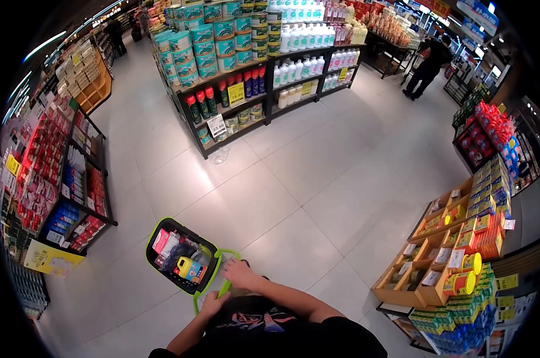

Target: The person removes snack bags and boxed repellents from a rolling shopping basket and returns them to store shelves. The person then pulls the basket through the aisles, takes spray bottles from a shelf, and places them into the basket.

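Note:
A black basket with a bright green rim stands in front of my body, left of centre. Inside it lie a yellow bottle with a coloured label, pink and white packages and something dark in clear wrap. My left hand is closed round the green handle at the basket's near side. Close by, my right hand rests at the upper part of the green handle, its fingers bent and partly hard to make out.
A black shelf with cans and bottles stands ahead. Shelves of red packages flank the left. A wooden display with yellow tubs is at the right. One person stands at the back right; another figure is far back left.

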### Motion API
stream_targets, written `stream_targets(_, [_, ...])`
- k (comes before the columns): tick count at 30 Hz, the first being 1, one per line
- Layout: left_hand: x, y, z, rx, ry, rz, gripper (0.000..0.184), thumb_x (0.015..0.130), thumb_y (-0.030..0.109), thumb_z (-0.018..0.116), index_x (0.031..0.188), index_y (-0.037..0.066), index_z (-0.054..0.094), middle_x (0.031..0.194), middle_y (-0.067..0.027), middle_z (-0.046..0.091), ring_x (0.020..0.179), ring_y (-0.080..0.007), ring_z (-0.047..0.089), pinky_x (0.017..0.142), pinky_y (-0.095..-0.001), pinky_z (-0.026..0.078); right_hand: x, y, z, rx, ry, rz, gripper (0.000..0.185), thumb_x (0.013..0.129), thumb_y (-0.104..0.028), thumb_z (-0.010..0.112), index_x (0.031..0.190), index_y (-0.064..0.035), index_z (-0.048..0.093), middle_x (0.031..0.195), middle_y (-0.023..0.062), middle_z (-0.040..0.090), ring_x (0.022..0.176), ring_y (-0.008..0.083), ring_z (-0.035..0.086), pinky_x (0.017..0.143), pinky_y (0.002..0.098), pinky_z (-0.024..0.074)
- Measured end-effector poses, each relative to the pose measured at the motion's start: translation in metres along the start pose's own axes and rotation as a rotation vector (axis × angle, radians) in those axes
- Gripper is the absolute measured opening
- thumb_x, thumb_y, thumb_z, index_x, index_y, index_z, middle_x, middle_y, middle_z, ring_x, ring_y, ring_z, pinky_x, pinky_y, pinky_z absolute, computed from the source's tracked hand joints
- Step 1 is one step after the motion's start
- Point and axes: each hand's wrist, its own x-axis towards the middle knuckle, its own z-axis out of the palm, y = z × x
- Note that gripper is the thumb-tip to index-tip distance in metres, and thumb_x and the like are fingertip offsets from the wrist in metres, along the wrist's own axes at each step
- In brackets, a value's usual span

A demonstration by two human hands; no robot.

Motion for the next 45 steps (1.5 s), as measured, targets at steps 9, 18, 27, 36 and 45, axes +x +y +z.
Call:
stream_targets(9, [0.082, 0.097, 0.024, -0.434, -0.013, -0.106, 0.044, 0.087, 0.042, 0.06, 0.064, 0.005, 0.056, 0.049, -0.0006, 0.047, 0.038, -0.0111, 0.043, 0.037, -0.0276, 0.03, -0.026, 0.065, -0.08, 0.441, 0.443, 0.252, 0.039, 0.072, -0.01, 0.064, 0.11, -0.0033, 0.056, 0.108, 0.0162, 0.058, 0.106, 0.033, 0.054, 0.09, 0.0391, 0.0444])
stream_targets(18, [0.235, 0.211, 0.051, -0.679, 0.097, -0.144, 0.037, 0.089, 0.032, 0.059, 0.065, 0.008, 0.046, 0.046, 0.0, 0.041, 0.033, -0.012, 0.039, 0.032, -0.0281, 0.028, -0.076, 0.243, -0.181, 0.391, 0.482, 0.59, 0.028, 0.079, -0.012, 0.067, 0.104, -0.0033, 0.059, 0.097, 0.0121, 0.062, 0.087, 0.0262, 0.061, 0.078, 0.0335, 0.0497])
stream_targets(27, [0.361, 0.296, 0.042, -0.708, 0.248, -0.253, 0.028, 0.088, 0.023, 0.057, 0.071, 0.006, 0.043, 0.05, -0.0036, 0.042, 0.035, -0.0153, 0.04, 0.034, -0.0297, 0.032, -0.122, 0.311, -0.444, 0.442, 1.045, 0.447, 0.061, 0.072, -0.004, 0.073, 0.127, 0.0014, 0.046, 0.117, 0.0135, 0.057, 0.104, 0.0219, 0.056, 0.085, 0.0309, 0.0458])
stream_targets(36, [0.409, 0.321, 0.051, -0.798, 0.372, -0.377, 0.027, 0.09, 0.026, 0.055, 0.073, 0.009, 0.045, 0.055, -0.0024, 0.043, 0.042, -0.015, 0.042, 0.039, -0.0297, 0.034, -0.158, 0.316, -0.657, -0.011, 1.053, -0.473, 0.056, 0.083, -0.035, 0.058, 0.121, 0.0048, 0.048, 0.116, 0.0258, 0.055, 0.098, 0.0284, 0.06, 0.083, 0.0363, 0.0485])
stream_targets(45, [0.436, 0.334, 0.118, -0.717, 0.553, -0.522, 0.027, 0.085, 0.021, 0.058, 0.065, 0.014, 0.043, 0.047, 0.002, 0.037, 0.033, -0.0136, 0.036, 0.031, -0.0299, 0.03, -0.222, 0.457, -0.733, -0.019, 0.933, -0.485, 0.049, 0.089, -0.032, 0.049, 0.122, 0.0039, 0.047, 0.11, 0.0255, 0.057, 0.088, 0.029, 0.059, 0.072, 0.0348, 0.0489])
